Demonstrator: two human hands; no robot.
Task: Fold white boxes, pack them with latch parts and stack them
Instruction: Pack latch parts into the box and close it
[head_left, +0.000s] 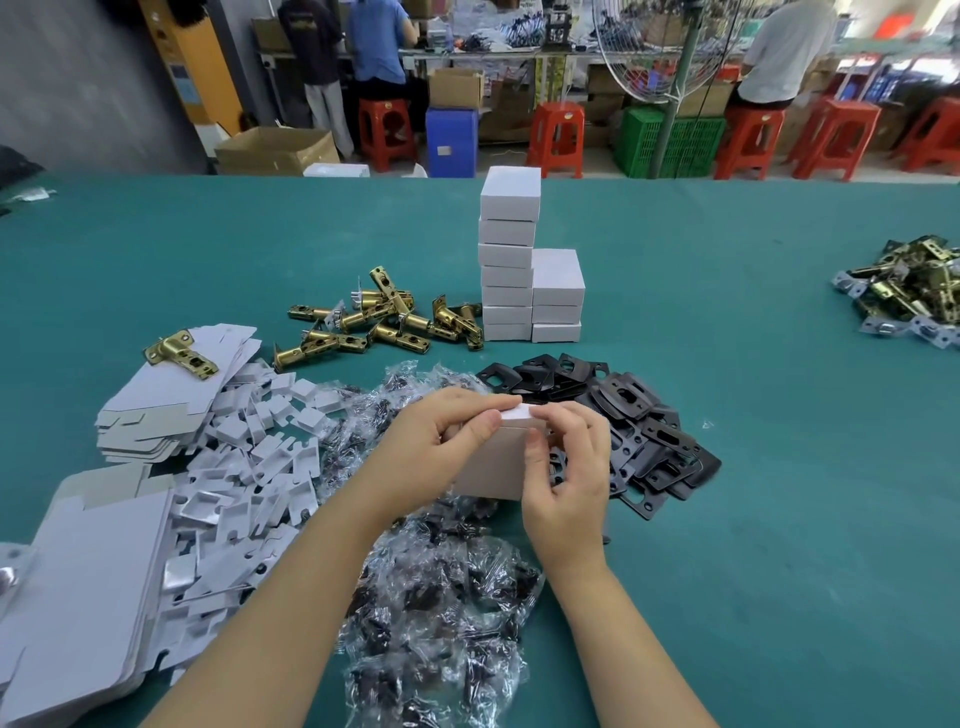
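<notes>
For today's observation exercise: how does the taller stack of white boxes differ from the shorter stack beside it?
The taller stack holds seven boxes; the shorter stack holds three. The taller stack stands left, next to the brass latches; the shorter stack stands right. Both hold closed white boxes, stand side by side on the green table, and neither hand touches them.

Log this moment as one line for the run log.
step: closing box | left hand: grips white box | right hand: pinches top flap | stacks: two, behind | table: teal

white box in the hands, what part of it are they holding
Both hands grip the small white cardboard box at its top edge: the left hand at the upper left corner, the right hand pinching the top flap with its fingers.
</notes>
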